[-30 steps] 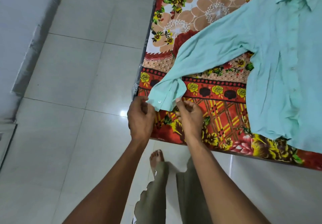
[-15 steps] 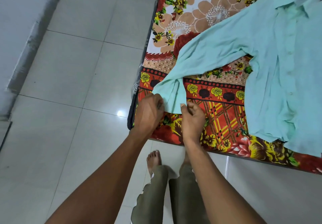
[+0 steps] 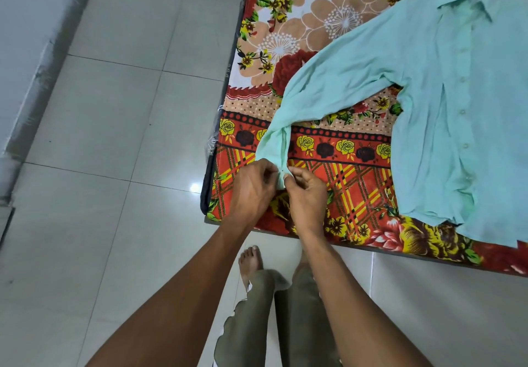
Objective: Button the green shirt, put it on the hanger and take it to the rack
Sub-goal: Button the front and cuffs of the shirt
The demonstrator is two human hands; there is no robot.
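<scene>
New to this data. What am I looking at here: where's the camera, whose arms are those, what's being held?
No machine: a person works bare-handed. The single camera sits on their head and looks forward and down, so the arms coming in from the bottom edge are their own. A green shirt lies spread flat on a bed covered by a floral bedsheet, beside a tiled floor. The left hand and right hand together pinch the shirt's sleeve cuff near the bed's corner, apparently to button it. No hanger or rack is in view.

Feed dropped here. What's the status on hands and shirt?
Left hand and right hand both pinching the cuff. Shirt flat on the bedsheet, front buttoned. Nothing in the way; no hanger in view.
</scene>
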